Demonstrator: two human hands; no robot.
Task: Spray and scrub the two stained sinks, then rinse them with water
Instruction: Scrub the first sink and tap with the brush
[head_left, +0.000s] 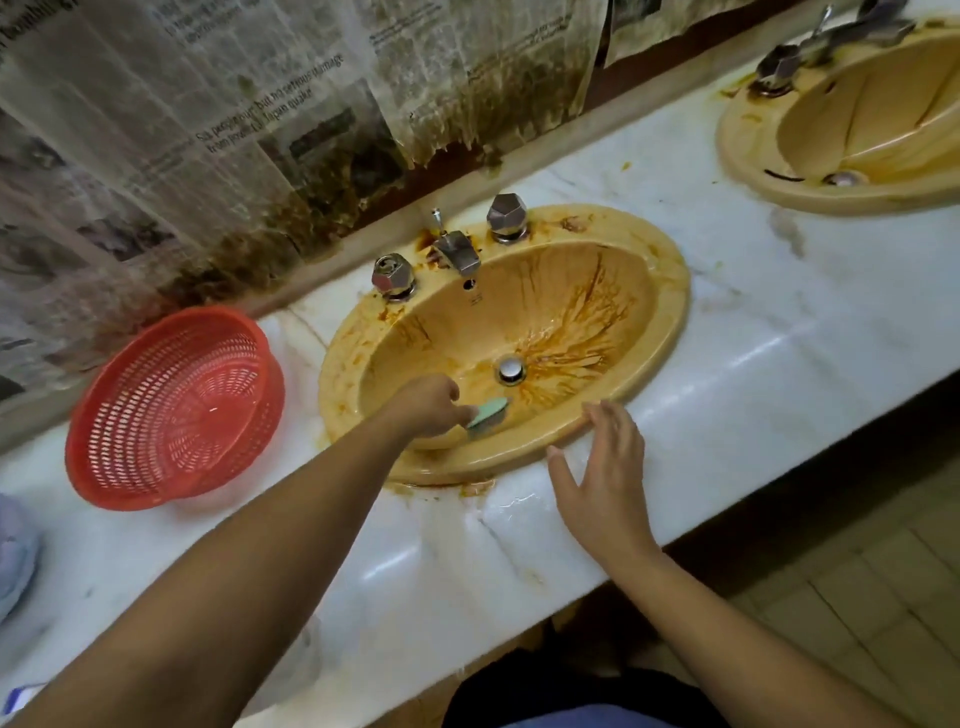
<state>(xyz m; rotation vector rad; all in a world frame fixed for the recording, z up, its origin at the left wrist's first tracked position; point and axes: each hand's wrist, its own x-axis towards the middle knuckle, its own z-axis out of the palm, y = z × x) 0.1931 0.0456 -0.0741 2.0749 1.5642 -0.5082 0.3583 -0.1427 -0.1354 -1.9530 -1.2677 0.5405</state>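
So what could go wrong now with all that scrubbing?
1. The left hand grips the green scrubber in the near sink. Scrubbing could splash the brown stains over the rim onto the marble counter, which is already smeared at the front.
2. The counter looks wet by the open right hand, so a hand leaning there might slip.
3. The far sink is stained too and could be forgotten.
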